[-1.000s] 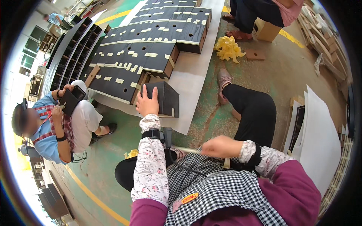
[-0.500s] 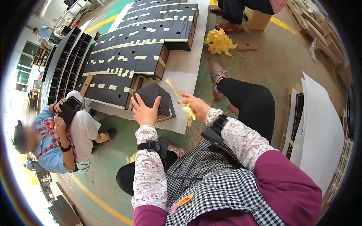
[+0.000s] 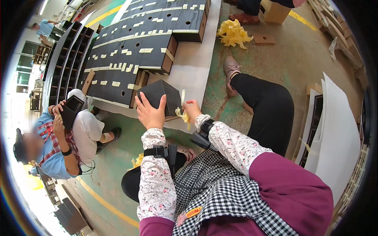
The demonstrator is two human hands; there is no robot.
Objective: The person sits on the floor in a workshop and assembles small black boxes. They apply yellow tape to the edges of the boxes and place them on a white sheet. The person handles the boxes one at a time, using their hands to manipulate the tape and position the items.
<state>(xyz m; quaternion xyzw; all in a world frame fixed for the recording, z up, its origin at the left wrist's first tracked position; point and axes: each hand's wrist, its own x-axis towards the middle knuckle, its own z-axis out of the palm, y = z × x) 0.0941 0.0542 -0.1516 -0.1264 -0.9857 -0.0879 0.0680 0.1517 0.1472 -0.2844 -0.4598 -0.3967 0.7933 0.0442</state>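
One box in hand with yellow strips at its corner, rows of taped boxes beyond

The person's left hand (image 3: 151,115) is spread over a black, angular box (image 3: 158,89), palm and fingers laid against its near side. The right hand (image 3: 192,110) pinches a bunch of thin, pale yellow strips (image 3: 182,115) at the box's right-hand near corner; one end stands up beside the edge. Whether any of that bunch sticks to the box is too small to tell.

The box sits on a white sheet (image 3: 197,76) at the near end of long rows of flat-topped black boxes (image 3: 151,59); the left hand hides whether it touches them.

As for progress, the box's visible top face shows no strips, so work on this one looks partway along, with the corner in hand. The rows carry many short, pale tape pieces (image 3: 115,83) on their tops and edges, and they run out of view, so the full count cannot be told. A loose heap of crumpled yellow strips (image 3: 234,34) lies on the floor beyond the sheet, near a flat brown board with a hole (image 3: 264,40). To the left, a crouching co-worker (image 3: 57,153) holds a hollow black box (image 3: 72,109).
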